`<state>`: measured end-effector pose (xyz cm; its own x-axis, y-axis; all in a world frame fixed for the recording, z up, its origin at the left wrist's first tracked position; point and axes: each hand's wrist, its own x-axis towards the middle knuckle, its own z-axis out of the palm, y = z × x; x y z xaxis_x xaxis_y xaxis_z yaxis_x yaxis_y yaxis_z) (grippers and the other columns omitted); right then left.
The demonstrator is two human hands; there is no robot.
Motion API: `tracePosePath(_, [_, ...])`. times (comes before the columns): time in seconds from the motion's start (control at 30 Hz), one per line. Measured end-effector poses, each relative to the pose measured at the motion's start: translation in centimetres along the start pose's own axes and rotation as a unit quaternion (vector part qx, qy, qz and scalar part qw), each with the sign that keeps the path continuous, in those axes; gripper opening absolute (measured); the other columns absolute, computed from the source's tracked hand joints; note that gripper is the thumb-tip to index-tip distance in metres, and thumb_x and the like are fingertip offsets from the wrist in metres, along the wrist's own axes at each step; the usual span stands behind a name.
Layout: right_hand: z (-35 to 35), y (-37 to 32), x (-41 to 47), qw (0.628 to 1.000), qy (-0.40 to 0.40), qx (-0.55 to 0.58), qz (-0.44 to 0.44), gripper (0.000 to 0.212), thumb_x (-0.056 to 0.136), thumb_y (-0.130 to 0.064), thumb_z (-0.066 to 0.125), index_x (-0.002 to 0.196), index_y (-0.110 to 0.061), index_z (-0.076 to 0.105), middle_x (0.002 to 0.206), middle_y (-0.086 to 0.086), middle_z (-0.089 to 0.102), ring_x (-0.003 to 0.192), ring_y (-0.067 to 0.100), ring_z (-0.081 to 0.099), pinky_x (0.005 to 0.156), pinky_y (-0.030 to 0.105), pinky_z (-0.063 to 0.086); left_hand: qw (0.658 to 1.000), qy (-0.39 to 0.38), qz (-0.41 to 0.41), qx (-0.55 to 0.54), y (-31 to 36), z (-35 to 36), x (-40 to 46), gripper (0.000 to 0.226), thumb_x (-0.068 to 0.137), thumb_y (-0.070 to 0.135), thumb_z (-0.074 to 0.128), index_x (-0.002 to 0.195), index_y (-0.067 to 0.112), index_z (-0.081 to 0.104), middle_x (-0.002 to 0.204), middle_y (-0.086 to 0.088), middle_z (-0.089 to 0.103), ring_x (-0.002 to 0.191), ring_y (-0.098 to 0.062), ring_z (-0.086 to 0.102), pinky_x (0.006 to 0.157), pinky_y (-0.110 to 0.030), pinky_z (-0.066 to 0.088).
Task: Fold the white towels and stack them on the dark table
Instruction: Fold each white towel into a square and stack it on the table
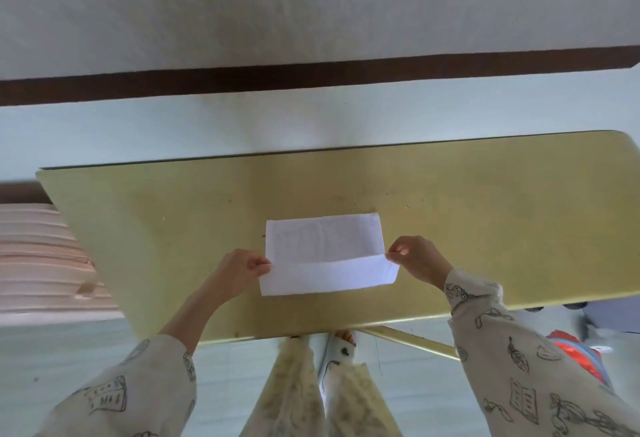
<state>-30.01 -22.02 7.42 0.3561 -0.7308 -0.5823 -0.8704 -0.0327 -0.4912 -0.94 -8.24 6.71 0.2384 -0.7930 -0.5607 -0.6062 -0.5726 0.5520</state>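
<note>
White towel (325, 249) lies flat on the yellow desk (485, 215), nearer its front edge than its back. We pinch the towel's folded crease at both ends: our left hand (242, 268) grips the left end, our right hand (415, 258) the right, fingers curled, both forearms reaching in over the front edge.

The person wears a cream long-sleeved fabric top printed with dark line drawings. The left printed sleeve (138, 384), lower left of the frame, shows a book-like sketch and ends partway along the forearm. The right printed sleeve (512, 350), lower right, carries leaf, feather and book outlines and ends at a gathered cuff at the wrist. At bottom centre, pale patterned trousers (298, 388) lead to a light open-toed sandal (343, 346).
</note>
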Motion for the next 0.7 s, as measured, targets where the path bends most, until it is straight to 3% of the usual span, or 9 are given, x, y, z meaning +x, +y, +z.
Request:
tracePosePath(0.2, [1.1,0.2,4.1,0.996,0.071,0.056,0.02,0.02,0.089,-0.018,0.059,0.099,-0.002,0.067,0.103,0.012,0.068,0.091,0.023,0.061,0.077,0.024,0.039,0.991,0.06,-0.059,-0.103,-0.4,0.6,3.9,0.017,0.087,0.014,0.062,0.1,0.006,0.07,0.093,-0.003,0.066,0.089,-0.019,0.061,0.076,-0.023,0.038])
tracePosePath(0.33, [1.6,0.3,7.0,0.99,0.108,0.084,0.029,0.019,0.089,-0.019,0.059,0.099,-0.004,0.066,0.096,0.01,0.068,0.081,0.023,0.061,0.08,0.037,0.049,0.979,0.098,-0.083,-0.157,-0.3,0.8,6.9,0.019,0.088,0.017,0.061,0.102,0.006,0.068,0.092,-0.006,0.064,0.074,-0.014,0.051,0.07,-0.028,0.038])
tracePosePath(0.5, [2.2,0.1,9.1,0.985,0.131,0.11,0.033,0.019,0.09,-0.012,0.055,0.102,-0.003,0.067,0.089,0.005,0.064,0.08,0.015,0.055,0.072,0.023,0.038,0.971,0.116,-0.118,-0.175,-0.9,1.5,9.3,0.023,0.089,0.021,0.059,0.107,0.01,0.068,0.093,-0.001,0.063,0.083,-0.014,0.053,0.073,-0.027,0.04])
tracePosePath(0.7, [2.6,0.1,10.3,0.983,0.137,0.118,0.036,0.019,0.09,-0.014,0.057,0.102,-0.006,0.07,0.096,0.009,0.07,0.071,0.013,0.055,0.081,0.029,0.048,0.963,0.144,-0.122,-0.191,-1.1,1.8,9.9,0.016,0.088,0.02,0.06,0.1,0.013,0.068,0.093,0.004,0.063,0.086,-0.011,0.055,0.074,-0.025,0.041])
